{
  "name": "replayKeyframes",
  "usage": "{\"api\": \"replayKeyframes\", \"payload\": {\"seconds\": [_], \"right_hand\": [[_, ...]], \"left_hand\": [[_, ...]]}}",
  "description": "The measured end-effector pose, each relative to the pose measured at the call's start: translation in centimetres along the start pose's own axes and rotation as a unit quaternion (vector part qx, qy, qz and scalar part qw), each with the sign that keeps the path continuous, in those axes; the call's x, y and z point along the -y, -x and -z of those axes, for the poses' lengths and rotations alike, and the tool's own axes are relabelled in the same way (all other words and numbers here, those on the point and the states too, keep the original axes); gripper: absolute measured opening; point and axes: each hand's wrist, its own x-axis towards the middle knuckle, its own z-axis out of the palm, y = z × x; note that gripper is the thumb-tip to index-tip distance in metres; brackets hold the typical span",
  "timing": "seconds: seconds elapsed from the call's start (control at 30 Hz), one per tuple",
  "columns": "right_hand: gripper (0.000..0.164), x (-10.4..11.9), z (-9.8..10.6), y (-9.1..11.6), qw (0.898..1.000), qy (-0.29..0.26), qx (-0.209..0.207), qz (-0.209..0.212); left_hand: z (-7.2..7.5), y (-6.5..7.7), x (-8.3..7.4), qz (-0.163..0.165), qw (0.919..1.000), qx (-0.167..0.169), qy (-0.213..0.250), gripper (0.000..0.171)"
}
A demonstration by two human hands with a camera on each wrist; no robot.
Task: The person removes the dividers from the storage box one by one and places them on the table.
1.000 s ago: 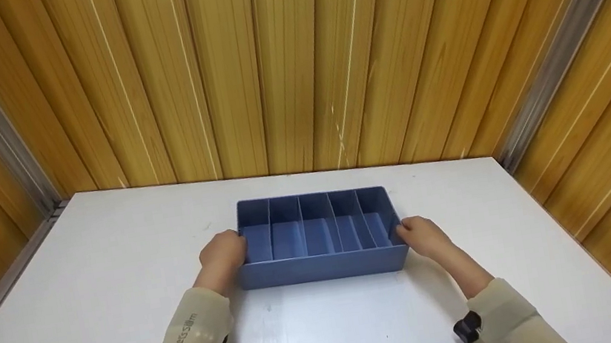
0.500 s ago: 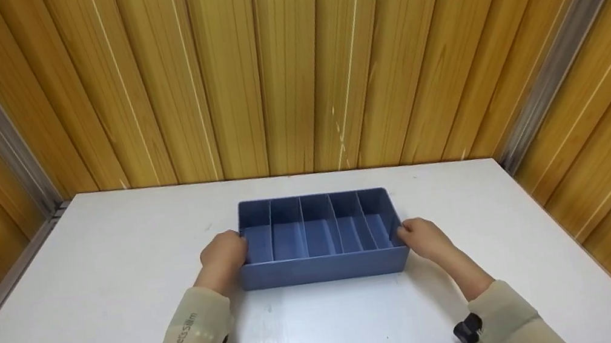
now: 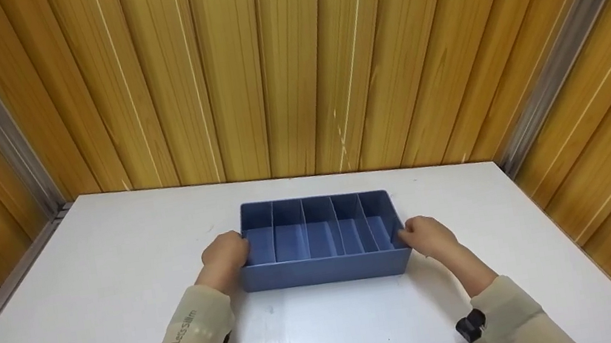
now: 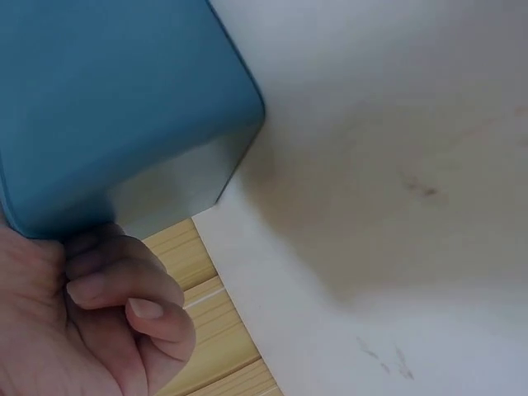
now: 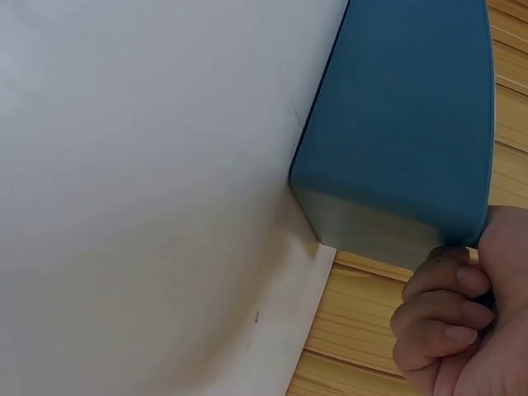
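A blue divided tray (image 3: 327,269) lies across the white table in the head view, its row of several compartments facing up with nothing in them. My left hand (image 3: 225,252) grips the tray's left end at the rim. At the opposite end my right hand (image 3: 429,235) pinches the rim, thumb toward the inside. The left wrist view has the tray's outer wall (image 4: 124,91) above the curled fingers (image 4: 124,285) of the left hand. In the right wrist view, curled fingers (image 5: 437,318) of the right hand sit at the tray's corner.
The white table (image 3: 332,339) reaches back to a wood-patterned panel wall (image 3: 288,64). Similar panels stand at the left and right, with grey metal posts (image 3: 559,33) at the corners. A black clip-like piece (image 3: 471,326) is on the right sleeve.
The head view has shifted very slightly, so the tray and table appear a little lower. Both hands keep their hold on the tray's ends.
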Motion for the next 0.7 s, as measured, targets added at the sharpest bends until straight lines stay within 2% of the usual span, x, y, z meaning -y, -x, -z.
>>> {"api": "replayKeyframes", "payload": {"seconds": [0.23,0.43,0.7], "right_hand": [[0.029,2.1,0.3,0.0,0.998,0.034,-0.04,0.031],[0.029,4.4,-0.7,-0.8,0.997,0.046,-0.012,0.052],[0.03,5.5,-1.9,-2.2,0.997,0.065,-0.003,0.038]], "left_hand": [[0.1,-0.4,0.0,0.01,0.9997,0.021,0.009,0.039],[0.1,-0.2,0.1,0.019,0.9987,0.042,0.023,0.038],[0.3,-0.1,-0.1,0.011,0.9993,0.025,0.025,0.039]]}}
